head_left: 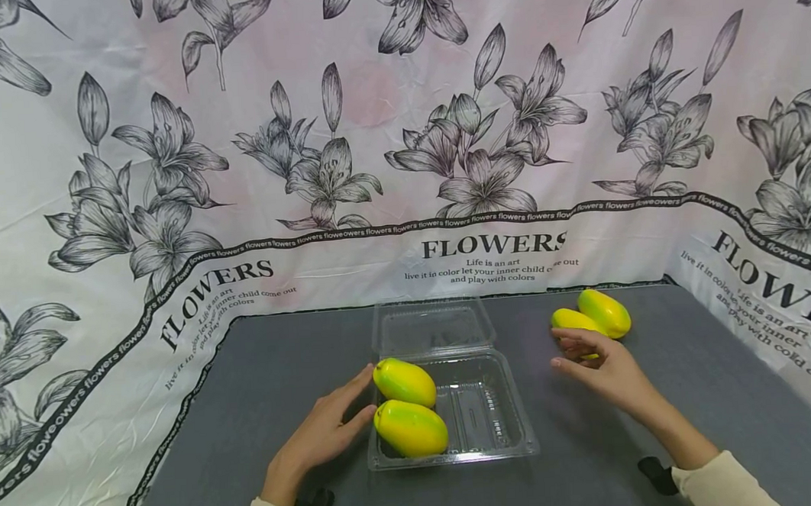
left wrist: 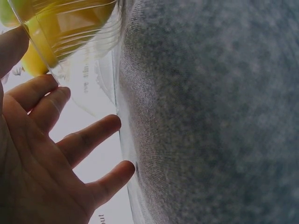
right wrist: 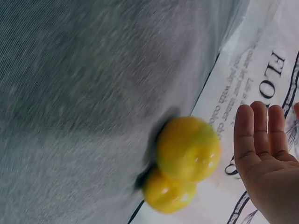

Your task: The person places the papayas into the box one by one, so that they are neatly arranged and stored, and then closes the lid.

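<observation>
Head view: the clear container (head_left: 472, 414) is sitting mid-counter (head_left: 260, 367), its lid (head_left: 430, 328) lying back toward the far edge. The inner mango (head_left: 404, 381) and near mango (head_left: 411, 428) are occupying its left half. The left hand (head_left: 321, 429) is resting beside them, fingers extended, gripping nothing. The right hand (head_left: 604, 369) is hovering, thumb and fingers well parted and holding nothing, partly covering the front mango (head_left: 570, 321); the rear mango (head_left: 604, 313) is lying alongside, near the far right corner.

Left wrist view: the fingers are spreading beside the container's wall; contact is remaining unconfirmed. Light steadying would probably suit such thin plastic.

Right wrist view: the loose fruits are touching each other, so gripping one around its middle would seem safest; its neighbour could roll. The printed cloth (right wrist: 252, 60) is standing close behind, probably limiting finger room there.
</observation>
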`<action>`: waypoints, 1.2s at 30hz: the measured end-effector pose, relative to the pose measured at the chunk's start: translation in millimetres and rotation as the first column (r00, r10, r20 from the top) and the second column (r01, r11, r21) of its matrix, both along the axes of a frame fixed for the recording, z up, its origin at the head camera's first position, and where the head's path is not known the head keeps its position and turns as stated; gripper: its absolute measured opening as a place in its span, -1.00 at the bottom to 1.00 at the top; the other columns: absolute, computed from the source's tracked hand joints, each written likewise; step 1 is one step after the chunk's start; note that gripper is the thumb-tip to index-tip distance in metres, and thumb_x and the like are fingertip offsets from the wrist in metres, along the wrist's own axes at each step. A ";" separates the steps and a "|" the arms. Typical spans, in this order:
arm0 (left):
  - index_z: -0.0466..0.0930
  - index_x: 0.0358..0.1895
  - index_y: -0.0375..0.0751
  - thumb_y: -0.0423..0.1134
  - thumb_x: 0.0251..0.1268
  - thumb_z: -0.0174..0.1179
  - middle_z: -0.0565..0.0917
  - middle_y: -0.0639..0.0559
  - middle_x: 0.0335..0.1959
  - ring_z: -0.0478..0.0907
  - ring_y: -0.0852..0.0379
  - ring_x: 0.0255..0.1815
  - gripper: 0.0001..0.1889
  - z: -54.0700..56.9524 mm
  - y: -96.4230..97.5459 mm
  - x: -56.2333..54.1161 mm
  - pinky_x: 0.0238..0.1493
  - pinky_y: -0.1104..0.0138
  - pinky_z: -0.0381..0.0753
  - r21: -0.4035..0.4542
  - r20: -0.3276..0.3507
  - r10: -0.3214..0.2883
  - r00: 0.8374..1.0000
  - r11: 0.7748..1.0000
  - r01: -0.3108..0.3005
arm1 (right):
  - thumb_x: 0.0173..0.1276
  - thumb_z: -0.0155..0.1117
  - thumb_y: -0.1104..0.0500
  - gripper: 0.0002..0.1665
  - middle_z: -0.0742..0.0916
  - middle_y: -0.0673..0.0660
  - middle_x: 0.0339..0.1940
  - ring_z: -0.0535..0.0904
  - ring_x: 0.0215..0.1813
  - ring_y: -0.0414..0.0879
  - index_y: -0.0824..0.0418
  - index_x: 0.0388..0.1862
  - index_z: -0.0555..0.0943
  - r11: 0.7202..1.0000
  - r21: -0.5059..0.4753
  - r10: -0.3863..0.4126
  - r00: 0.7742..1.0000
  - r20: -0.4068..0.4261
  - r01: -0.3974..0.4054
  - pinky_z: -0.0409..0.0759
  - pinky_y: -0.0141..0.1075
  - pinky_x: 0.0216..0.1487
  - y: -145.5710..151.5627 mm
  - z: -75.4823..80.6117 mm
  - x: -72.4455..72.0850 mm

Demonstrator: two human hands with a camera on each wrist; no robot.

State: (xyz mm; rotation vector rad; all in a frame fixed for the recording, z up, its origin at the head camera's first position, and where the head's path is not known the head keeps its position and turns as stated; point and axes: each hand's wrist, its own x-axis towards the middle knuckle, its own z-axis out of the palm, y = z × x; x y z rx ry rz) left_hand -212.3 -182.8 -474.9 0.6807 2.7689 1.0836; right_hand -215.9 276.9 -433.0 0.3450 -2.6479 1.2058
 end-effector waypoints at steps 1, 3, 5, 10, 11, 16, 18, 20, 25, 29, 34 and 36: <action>0.03 0.66 0.16 0.22 0.54 0.02 0.10 0.22 0.65 0.15 -0.10 0.65 -0.26 -0.2 0.1 0.0 0.53 -0.34 0.09 0.000 0.000 -0.001 1.000 1.000 0.001 | 0.38 0.44 0.04 -0.41 0.73 0.26 0.11 0.68 -0.03 -0.23 0.14 0.35 0.58 1.000 -0.002 -0.005 1.000 -0.008 0.005 0.64 -0.41 -0.09 2.5 -0.3 -0.5; 0.03 0.66 0.16 0.22 0.54 0.02 0.10 0.22 0.65 0.15 -0.10 0.65 -0.26 -0.6 0.2 0.0 0.52 -0.36 0.06 -0.001 0.001 -0.001 1.000 1.000 0.001 | 0.37 0.45 0.06 -0.41 0.74 0.29 0.09 0.66 -0.06 -0.33 0.17 0.34 0.59 1.000 -0.010 -0.018 1.000 -0.020 0.018 0.64 -0.42 -0.10 6.9 -0.5 -1.3; 0.03 0.66 0.17 0.22 0.54 0.02 0.10 0.22 0.65 0.15 -0.10 0.65 -0.26 -1.1 0.3 -0.1 0.51 -0.38 0.04 -0.001 0.003 0.001 1.000 1.000 -0.001 | 0.36 0.46 0.08 -0.40 0.73 0.31 0.08 0.64 -0.07 -0.39 0.19 0.34 0.59 1.000 -0.013 -0.029 0.999 -0.031 0.029 0.64 -0.43 -0.11 10.9 -0.7 -1.8; 0.02 0.66 0.18 0.21 0.55 0.01 0.09 0.22 0.66 0.15 -0.11 0.65 -0.27 -2.2 0.0 -0.2 0.50 -0.41 0.02 -0.002 0.006 0.003 1.000 1.000 -0.003 | 0.38 0.45 0.03 -0.38 0.73 0.34 0.11 0.61 -0.07 -0.43 0.20 0.36 0.57 0.997 0.005 -0.083 0.996 -0.026 0.083 0.61 -0.46 -0.14 19.1 -1.9 -3.7; 0.01 0.66 0.18 0.22 0.55 0.01 0.09 0.22 0.66 0.15 -0.11 0.65 -0.27 -2.4 -0.1 -0.2 0.50 -0.41 0.02 -0.003 0.006 0.003 1.000 1.000 -0.003 | 0.39 0.43 0.01 -0.38 0.72 0.34 0.12 0.60 -0.06 -0.42 0.19 0.36 0.57 0.995 0.016 -0.096 0.995 -0.024 0.096 0.59 -0.47 -0.15 21.0 -2.5 -4.1; 0.02 0.66 0.18 0.24 0.54 0.00 0.10 0.22 0.66 0.16 -0.12 0.64 -0.26 -3.2 -0.4 -0.5 0.51 -0.39 0.05 -0.006 0.000 0.001 1.000 1.000 -0.001 | 0.40 0.41 -0.03 -0.39 0.74 0.34 0.10 0.60 -0.07 -0.37 0.18 0.35 0.59 0.987 0.040 -0.156 0.987 -0.041 0.158 0.52 -0.51 -0.18 28.3 -5.6 -8.4; 0.03 0.66 0.16 0.24 0.54 0.00 0.11 0.21 0.66 0.16 -0.12 0.64 -0.26 -2.8 -0.4 -0.5 0.52 -0.36 0.09 -0.005 -0.005 -0.003 1.000 1.000 0.003 | 0.39 0.42 -0.02 -0.40 0.74 0.34 0.09 0.57 -0.10 -0.43 0.18 0.34 0.60 0.984 0.035 -0.171 0.984 -0.055 0.173 0.50 -0.53 -0.20 30.1 -6.0 -9.4; 0.03 0.66 0.14 0.23 0.54 0.01 0.11 0.20 0.66 0.17 -0.11 0.64 -0.26 -2.4 -0.3 -0.5 0.52 -0.32 0.14 -0.004 -0.009 -0.006 1.000 1.000 0.006 | 0.38 0.44 0.01 -0.41 0.74 0.34 0.07 0.53 -0.12 -0.49 0.19 0.32 0.60 0.983 0.022 -0.182 0.981 -0.070 0.184 0.48 -0.55 -0.21 31.9 -6.3 -10.2; 0.03 0.66 0.16 0.23 0.54 0.01 0.11 0.22 0.65 0.17 -0.12 0.64 -0.26 -1.9 0.0 -0.1 0.51 -0.37 0.08 -0.001 -0.003 -0.001 1.000 1.000 0.001 | 0.38 0.43 -0.01 -0.41 0.70 0.34 0.08 0.46 -0.12 -0.49 0.21 0.31 0.61 0.976 0.009 -0.216 0.971 -0.098 0.218 0.45 -0.62 -0.22 35.8 -7.3 -12.9; 0.03 0.66 0.18 0.23 0.54 0.01 0.10 0.23 0.65 0.16 -0.11 0.64 -0.26 -1.9 -0.1 -0.1 0.52 -0.36 0.08 0.002 0.002 0.001 1.000 1.000 -0.001 | 0.40 0.41 -0.03 -0.38 0.65 0.34 0.11 0.52 -0.02 -0.15 0.25 0.32 0.59 0.971 0.020 -0.235 0.966 -0.106 0.239 0.41 -0.67 -0.21 38.1 -8.3 -15.5; 0.03 0.66 0.17 0.23 0.54 0.02 0.11 0.22 0.66 0.17 -0.11 0.64 -0.26 -1.9 -0.1 -0.2 0.52 -0.31 0.15 0.001 -0.003 -0.004 1.000 1.000 0.004 | 0.40 0.40 -0.09 -0.31 0.62 0.36 0.15 0.53 0.08 0.16 0.28 0.36 0.55 0.961 0.055 -0.264 0.961 -0.087 0.270 0.45 -0.51 -0.14 39.5 -8.4 -20.0; 0.03 0.66 0.16 0.23 0.54 0.01 0.11 0.21 0.66 0.17 -0.10 0.64 -0.26 -1.9 0.0 -0.4 0.52 -0.30 0.16 -0.001 -0.005 -0.008 1.000 1.000 0.008 | 0.39 0.40 -0.09 -0.28 0.60 0.39 0.15 0.56 0.09 0.23 0.30 0.37 0.54 0.959 0.066 -0.269 0.959 -0.084 0.275 0.54 -0.30 -0.07 39.4 -9.0 -22.4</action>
